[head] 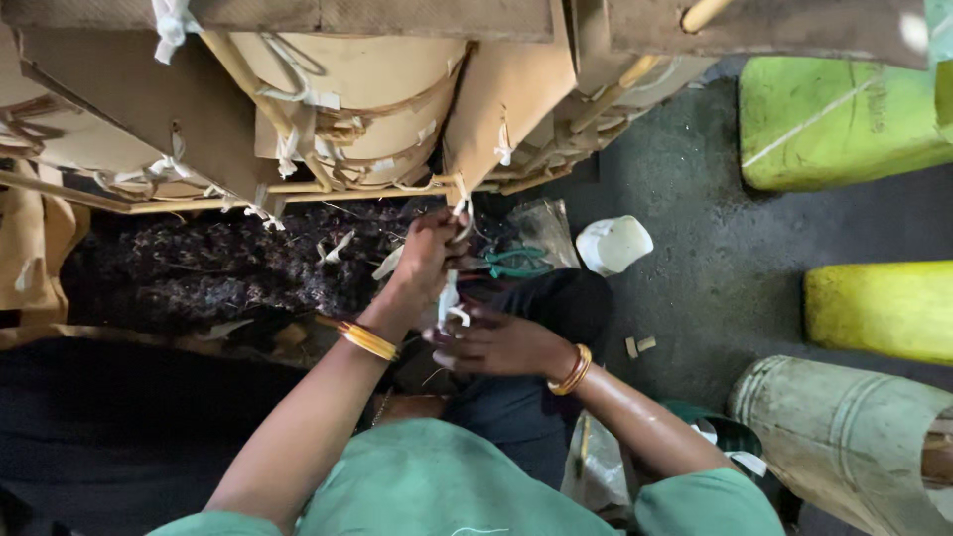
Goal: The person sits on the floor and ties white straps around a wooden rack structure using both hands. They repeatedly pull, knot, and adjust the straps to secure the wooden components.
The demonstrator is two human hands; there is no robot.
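Note:
My left hand (429, 256) is raised toward the lower edge of a cardboard-and-cane frame (298, 189) and grips a white cloth strip (449, 298) that hangs down from it. Below it, my right hand (496, 342) pinches the lower end of the same strip between its fingers. Both wrists carry gold bangles. A pair of green-handled pliers (516, 261) lies on the ground just past my hands. Many short white ties (260, 213) knot the cane sticks of the frame together.
A white plastic cup (613, 244) lies on the dark floor to the right. Yellow-green bundles (844, 119) and a pale drum (844, 437) stand at the right. Dark crumbly debris (199, 268) covers the ground left of my hands.

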